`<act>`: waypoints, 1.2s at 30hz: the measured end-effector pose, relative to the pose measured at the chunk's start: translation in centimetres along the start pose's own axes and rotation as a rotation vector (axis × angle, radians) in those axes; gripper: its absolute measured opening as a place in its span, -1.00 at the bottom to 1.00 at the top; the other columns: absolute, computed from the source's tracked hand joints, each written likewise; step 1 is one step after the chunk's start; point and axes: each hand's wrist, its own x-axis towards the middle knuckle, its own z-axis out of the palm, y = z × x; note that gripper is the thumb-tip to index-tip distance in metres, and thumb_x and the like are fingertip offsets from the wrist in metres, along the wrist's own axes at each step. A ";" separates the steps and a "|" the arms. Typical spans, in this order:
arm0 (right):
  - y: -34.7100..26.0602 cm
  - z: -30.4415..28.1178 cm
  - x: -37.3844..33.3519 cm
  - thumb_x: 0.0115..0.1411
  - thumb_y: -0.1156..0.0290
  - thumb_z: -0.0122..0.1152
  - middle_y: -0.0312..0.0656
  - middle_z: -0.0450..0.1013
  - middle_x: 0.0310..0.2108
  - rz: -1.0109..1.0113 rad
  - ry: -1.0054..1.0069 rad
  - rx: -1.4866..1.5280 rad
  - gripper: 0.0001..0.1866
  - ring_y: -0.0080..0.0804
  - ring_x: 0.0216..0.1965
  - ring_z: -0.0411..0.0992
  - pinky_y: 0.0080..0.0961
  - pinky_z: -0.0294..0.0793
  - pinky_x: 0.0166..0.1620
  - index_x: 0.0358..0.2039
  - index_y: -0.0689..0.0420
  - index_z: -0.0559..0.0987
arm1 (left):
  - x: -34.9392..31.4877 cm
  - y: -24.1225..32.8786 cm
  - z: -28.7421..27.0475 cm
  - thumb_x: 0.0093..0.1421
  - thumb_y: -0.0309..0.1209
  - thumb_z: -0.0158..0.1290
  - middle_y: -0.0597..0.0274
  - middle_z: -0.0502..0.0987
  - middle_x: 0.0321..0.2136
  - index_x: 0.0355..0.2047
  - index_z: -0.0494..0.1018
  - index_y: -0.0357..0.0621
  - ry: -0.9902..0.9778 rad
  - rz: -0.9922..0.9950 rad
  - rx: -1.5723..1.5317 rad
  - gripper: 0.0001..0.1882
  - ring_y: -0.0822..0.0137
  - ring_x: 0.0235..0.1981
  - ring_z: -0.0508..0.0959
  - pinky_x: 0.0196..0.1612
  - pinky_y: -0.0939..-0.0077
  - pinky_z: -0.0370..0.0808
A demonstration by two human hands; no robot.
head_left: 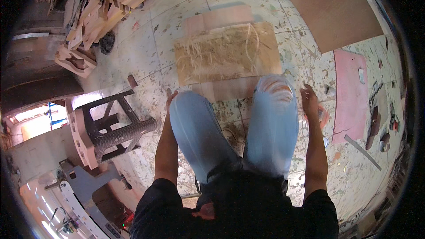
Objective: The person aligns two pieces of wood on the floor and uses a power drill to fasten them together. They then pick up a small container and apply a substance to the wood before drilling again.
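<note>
My right hand [310, 99] hangs beside my right knee, holding nothing, its fingers loosely bent and apart. My left hand [171, 100] is at the outer side of my left knee, which hides most of it; whether its fingers are open or closed does not show. In front of my knees, a brown board [212, 57] lies on the floor, strewn with pale shavings or strips. Reddish-pink boards show from beneath its far edge and its near edge. Neither hand touches the boards.
A dark patterned step stool [117, 137] lies to the left, with a machine [88, 194] nearer me. Timber lengths [99, 15] are piled at the far left. On the right are a brown panel [334, 11], a pink sheet [349, 95] and a metal strip [363, 152] on the paint-spotted floor.
</note>
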 end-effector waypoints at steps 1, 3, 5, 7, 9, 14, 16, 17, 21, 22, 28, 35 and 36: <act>0.6 1.8 2.0 0.31 0.20 0.15 0.03 0.53 -0.14 -0.053 -0.043 -0.034 -0.55 -0.18 -0.19 0.55 -0.31 0.51 -0.11 0.13 0.11 0.43 | 1.6 0.2 0.8 0.19 0.04 0.18 0.16 0.52 -0.29 0.00 0.36 -0.26 -0.002 0.001 0.008 -0.37 0.29 -0.38 0.59 -0.39 0.41 0.56; 0.3 5.5 5.5 0.30 0.18 0.17 0.01 0.54 -0.12 -0.100 -0.082 -0.033 -0.49 -0.27 -0.19 0.56 -0.38 0.52 -0.12 0.19 0.11 0.37 | 3.8 0.0 1.5 0.16 0.06 0.20 0.17 0.51 -0.32 -0.03 0.37 -0.27 0.033 -0.034 0.008 -0.35 0.31 -0.40 0.59 -0.41 0.43 0.57; -2.1 9.2 7.3 0.29 0.14 0.16 0.05 0.55 -0.21 -0.058 -0.065 -0.022 -0.42 -0.16 -0.21 0.57 -0.32 0.52 -0.13 0.22 0.15 0.32 | 5.2 -0.5 3.1 0.18 -0.03 0.22 0.11 0.51 -0.21 -0.04 0.39 -0.24 0.115 -0.152 -0.049 -0.43 0.25 -0.38 0.61 -0.38 0.42 0.61; -5.4 11.3 7.9 0.28 0.14 0.15 0.07 0.56 -0.33 -0.018 -0.065 -0.088 -0.41 -0.08 -0.28 0.57 -0.26 0.52 -0.17 0.22 0.18 0.32 | 5.5 -0.3 3.1 0.23 -0.14 0.19 0.09 0.49 -0.17 0.02 0.33 -0.24 0.031 -0.155 -0.062 -0.48 0.27 -0.36 0.59 -0.37 0.46 0.61; -7.7 12.6 8.2 0.28 0.13 0.15 0.04 0.57 -0.40 -0.011 -0.082 -0.188 -0.41 -0.11 -0.35 0.58 -0.25 0.53 -0.23 0.22 0.17 0.32 | 5.6 -0.6 2.5 0.26 -0.19 0.17 0.11 0.49 -0.19 0.03 0.29 -0.22 0.037 -0.126 -0.099 -0.51 0.29 -0.37 0.58 -0.38 0.47 0.61; -6.6 12.3 8.0 0.27 0.13 0.16 0.01 0.55 -0.47 0.050 -0.066 0.020 -0.42 -0.20 -0.51 0.56 -0.26 0.53 -0.35 0.19 0.19 0.34 | 4.5 0.5 5.3 0.26 -0.22 0.18 0.20 0.50 -0.31 -0.02 0.25 -0.15 0.087 -0.139 -0.115 -0.56 0.33 -0.37 0.57 -0.36 0.46 0.62; -6.2 12.7 8.6 0.27 0.14 0.16 0.01 0.55 -0.47 0.051 -0.059 0.029 -0.43 -0.22 -0.53 0.55 -0.27 0.53 -0.37 0.19 0.19 0.34 | 4.8 0.7 4.8 0.27 -0.25 0.17 0.21 0.51 -0.29 -0.06 0.31 -0.14 0.050 -0.141 -0.113 -0.63 0.31 -0.37 0.56 -0.28 0.44 0.61; -5.7 12.6 8.8 0.27 0.16 0.16 0.02 0.56 -0.45 0.014 -0.041 0.010 -0.45 -0.27 -0.56 0.54 -0.29 0.53 -0.41 0.17 0.19 0.36 | 5.1 0.6 4.8 0.27 -0.27 0.16 0.22 0.51 -0.28 -0.08 0.35 -0.14 0.031 -0.142 -0.112 -0.67 0.31 -0.37 0.56 -0.24 0.42 0.61; -5.8 12.3 9.1 0.27 0.18 0.16 0.04 0.56 -0.44 0.105 -0.081 0.058 -0.46 -0.28 -0.56 0.55 -0.32 0.55 -0.43 0.17 0.20 0.35 | 4.9 0.6 5.4 0.27 -0.27 0.16 0.29 0.51 -0.34 -0.15 0.36 -0.09 0.062 -0.133 -0.142 -0.73 0.38 -0.40 0.54 -0.27 0.48 0.59; -5.9 12.3 9.1 0.27 0.18 0.16 0.04 0.56 -0.45 0.107 -0.089 0.065 -0.46 -0.28 -0.56 0.55 -0.33 0.55 -0.43 0.17 0.21 0.35 | 4.8 0.4 5.6 0.28 -0.27 0.15 0.31 0.51 -0.36 -0.16 0.35 -0.07 0.060 -0.119 -0.167 -0.74 0.41 -0.40 0.54 -0.28 0.48 0.59; -6.1 11.9 9.3 0.28 0.21 0.15 0.04 0.56 -0.45 0.091 -0.121 0.046 -0.45 -0.30 -0.55 0.57 -0.36 0.57 -0.45 0.17 0.28 0.32 | 4.8 0.2 5.0 0.30 -0.27 0.13 0.37 0.48 -0.44 -0.19 0.35 -0.03 -0.035 -0.072 -0.210 -0.78 0.48 -0.45 0.51 -0.34 0.50 0.57; -5.6 11.9 9.0 0.28 0.25 0.15 -0.02 0.54 -0.50 0.136 -0.097 0.070 -0.49 -0.35 -0.60 0.52 -0.39 0.54 -0.50 0.15 0.24 0.34 | 4.2 0.5 6.5 0.28 -0.23 0.15 0.33 0.48 -0.39 -0.16 0.31 -0.05 0.036 -0.094 -0.218 -0.71 0.46 -0.47 0.50 -0.36 0.48 0.56; -6.0 12.0 9.1 0.28 0.26 0.15 -0.03 0.53 -0.51 0.137 -0.098 0.070 -0.50 -0.36 -0.61 0.51 -0.40 0.53 -0.51 0.15 0.23 0.34 | 4.0 0.9 6.6 0.28 -0.23 0.15 0.33 0.48 -0.39 -0.15 0.31 -0.05 0.060 -0.095 -0.209 -0.70 0.46 -0.48 0.50 -0.37 0.48 0.56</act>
